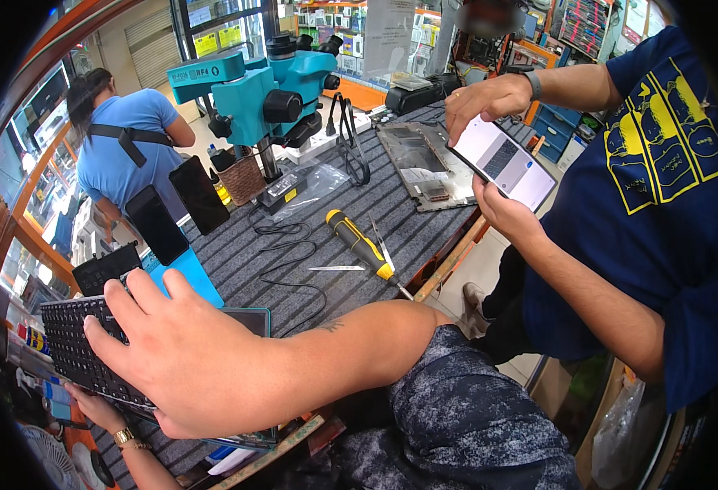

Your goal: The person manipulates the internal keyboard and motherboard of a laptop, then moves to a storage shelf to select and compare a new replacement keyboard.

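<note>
Black keyboard (73,347), tilted at the left end of the desk (342,282), where both of the worker's hands are placed at it. The desk, the largest thing shown, is covered with ridged grey matting. At its right side, a lit handheld device (510,163) is held by a co-worker in a navy shirt (661,237). On the far part of the desk a teal microscope (253,90) is mounted, and near the co-worker a worn metal panel (432,163) is laid flat, well apart from the keyboard. A dark panel with a teal edge (253,321) is partly hidden by the right hand (187,351), whose fingers are spread apart over the keys. The left hand (97,408) is seen low, by the keyboard's near edge; its grip is largely concealed, and whether anything is pinched cannot be told. Beyond the keyboard, one dark phone (156,225) and a second dark phone (199,194) are seen. A yellow-and-black screwdriver (360,243) and, smallest, a slim metal tool (336,268) are left lying unheld. As to progress, the keyboard is judged to be in handling as a separate part; its setting-down is not yet done, and any remaining fastening cannot be made out.
</note>
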Available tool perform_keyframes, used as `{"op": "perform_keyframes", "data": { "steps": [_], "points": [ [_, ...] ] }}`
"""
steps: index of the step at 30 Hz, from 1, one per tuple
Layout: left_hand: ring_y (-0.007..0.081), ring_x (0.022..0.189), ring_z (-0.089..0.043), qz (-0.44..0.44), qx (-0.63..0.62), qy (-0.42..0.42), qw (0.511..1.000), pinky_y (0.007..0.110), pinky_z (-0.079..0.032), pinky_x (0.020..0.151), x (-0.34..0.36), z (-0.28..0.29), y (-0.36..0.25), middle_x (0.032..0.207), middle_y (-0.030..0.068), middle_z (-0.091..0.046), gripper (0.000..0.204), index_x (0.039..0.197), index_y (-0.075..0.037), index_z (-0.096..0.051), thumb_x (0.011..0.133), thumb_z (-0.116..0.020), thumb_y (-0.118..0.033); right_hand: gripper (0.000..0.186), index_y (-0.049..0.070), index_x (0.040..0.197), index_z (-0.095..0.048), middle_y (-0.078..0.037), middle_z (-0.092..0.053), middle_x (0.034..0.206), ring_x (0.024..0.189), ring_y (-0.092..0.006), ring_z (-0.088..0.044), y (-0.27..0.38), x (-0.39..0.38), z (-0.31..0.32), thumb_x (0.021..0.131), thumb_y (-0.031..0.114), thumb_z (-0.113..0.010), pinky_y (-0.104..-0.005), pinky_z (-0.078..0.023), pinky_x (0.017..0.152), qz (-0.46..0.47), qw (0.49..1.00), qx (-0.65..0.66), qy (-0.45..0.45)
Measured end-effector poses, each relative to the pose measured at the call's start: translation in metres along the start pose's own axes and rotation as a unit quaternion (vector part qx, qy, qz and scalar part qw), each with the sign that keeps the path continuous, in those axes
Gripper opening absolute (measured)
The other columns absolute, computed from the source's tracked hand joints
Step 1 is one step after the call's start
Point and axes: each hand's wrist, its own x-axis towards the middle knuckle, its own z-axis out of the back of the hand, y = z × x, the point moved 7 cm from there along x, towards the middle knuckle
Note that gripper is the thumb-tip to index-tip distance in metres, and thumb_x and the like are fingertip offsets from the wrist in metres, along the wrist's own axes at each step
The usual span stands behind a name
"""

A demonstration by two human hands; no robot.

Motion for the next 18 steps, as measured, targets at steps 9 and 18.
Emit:
{"op": "perform_keyframes", "data": {
  "steps": [9,18],
  "points": [
    [0.0065,0.070,-0.033,-0.112,-0.164,-0.085,0.976,0.028,-0.028,0.063,-0.021,-0.008,-0.035,0.082,-0.0096,-0.037,0.053,0.094,-0.016,-0.060,0.124,-0.049,-0.059,0.096,-0.014,0.143,-0.067,-0.028,-0.062,0.123,0.119,-0.0383,-0.057,0.000,-0.001,-0.001,0.070,0.041,-0.093,-0.0485,-0.047,0.096,0.000,1.000,-0.005,0.003],
    [0.0072,0.069,-0.032,-0.109,-0.157,-0.082,0.978,0.029,-0.027,0.062,-0.025,-0.009,-0.043,0.081,-0.0092,-0.036,0.055,0.090,-0.017,-0.056,0.124,-0.048,-0.060,0.095,-0.014,0.142,-0.068,-0.028,-0.062,0.124,0.119,-0.0383,-0.057,-0.001,-0.001,0.000,0.069,0.041,-0.093,-0.0485,-0.047,0.097,-0.003,1.000,0.006,0.000]
  ]
}}
